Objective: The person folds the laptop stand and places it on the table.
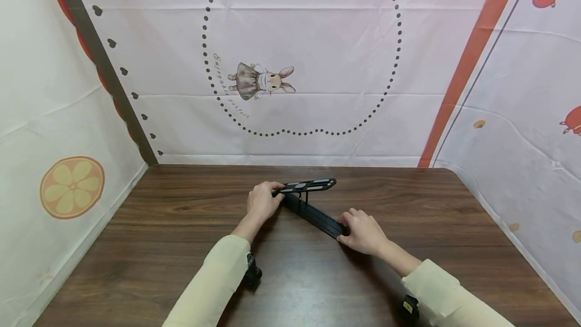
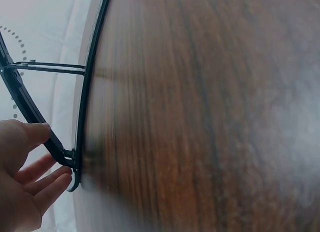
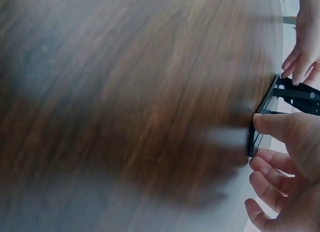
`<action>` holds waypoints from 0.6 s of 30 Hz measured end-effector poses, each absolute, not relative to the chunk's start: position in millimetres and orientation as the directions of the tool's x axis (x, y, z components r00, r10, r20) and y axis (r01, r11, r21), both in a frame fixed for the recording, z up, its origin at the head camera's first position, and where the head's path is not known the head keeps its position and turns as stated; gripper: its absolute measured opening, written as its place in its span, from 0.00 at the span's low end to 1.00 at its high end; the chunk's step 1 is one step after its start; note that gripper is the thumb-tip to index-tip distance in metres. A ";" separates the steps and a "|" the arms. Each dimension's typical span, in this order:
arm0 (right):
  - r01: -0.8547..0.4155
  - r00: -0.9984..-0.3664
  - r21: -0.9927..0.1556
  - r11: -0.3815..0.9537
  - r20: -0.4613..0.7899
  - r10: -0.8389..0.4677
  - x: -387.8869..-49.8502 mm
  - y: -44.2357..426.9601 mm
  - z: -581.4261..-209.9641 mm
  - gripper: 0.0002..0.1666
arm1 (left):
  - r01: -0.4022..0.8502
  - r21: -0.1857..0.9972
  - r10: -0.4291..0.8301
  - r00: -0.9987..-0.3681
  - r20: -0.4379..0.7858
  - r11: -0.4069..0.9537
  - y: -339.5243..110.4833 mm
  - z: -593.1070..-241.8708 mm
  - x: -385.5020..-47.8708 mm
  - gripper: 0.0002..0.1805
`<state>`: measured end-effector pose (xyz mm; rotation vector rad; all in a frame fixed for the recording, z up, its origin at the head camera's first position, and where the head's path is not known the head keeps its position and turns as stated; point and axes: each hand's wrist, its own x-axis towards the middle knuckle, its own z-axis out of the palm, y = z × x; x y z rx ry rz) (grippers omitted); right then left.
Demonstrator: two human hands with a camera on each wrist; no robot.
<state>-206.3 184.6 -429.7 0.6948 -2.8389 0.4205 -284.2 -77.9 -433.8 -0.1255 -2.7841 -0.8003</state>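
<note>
A black folding stand [image 1: 315, 217] stands on the table with its long base flat on the wood. Its upper arm [image 1: 313, 185] is raised at an angle from the hinged end, propped by a thin strut [image 2: 47, 67]. At that hinged end my left hand [image 1: 263, 201] grips the upper arm, thumb on one side and fingers on the other. My right hand [image 1: 363, 232] pinches the opposite end of the base between thumb and fingers. In the right wrist view, the right thumb [image 3: 277, 124] lies on the base while the outer fingers curl loosely.
The brown wooden table [image 1: 181, 246] extends around both hands. White printed cloth [image 1: 317, 39] hangs behind it and along both sides. A small black device [image 1: 251, 271] sits at the left wrist, another [image 1: 410, 308] at the right.
</note>
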 end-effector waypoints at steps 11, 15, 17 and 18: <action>-0.485 -0.862 -0.199 0.852 0.272 -0.427 -197.7 176.6 -431.8 0.19 | 0.191 0.547 0.043 -0.961 0.272 0.815 -75.4 -433.9 -287.9 0.12; -0.495 -0.851 -0.169 0.852 0.292 -0.436 -195.0 173.0 -434.8 0.21 | 0.195 0.563 0.046 -0.962 0.268 0.803 -74.0 -433.8 -288.9 0.12; -0.499 -0.846 -0.163 0.851 0.303 -0.439 -193.5 170.6 -435.2 0.21 | 0.194 0.572 0.044 -0.963 0.265 0.797 -73.1 -433.7 -289.3 0.12; -0.500 -0.845 -0.161 0.851 0.306 -0.439 -192.7 169.5 -435.6 0.21 | 0.190 0.578 0.040 -0.965 0.261 0.794 -72.5 -433.5 -289.5 0.12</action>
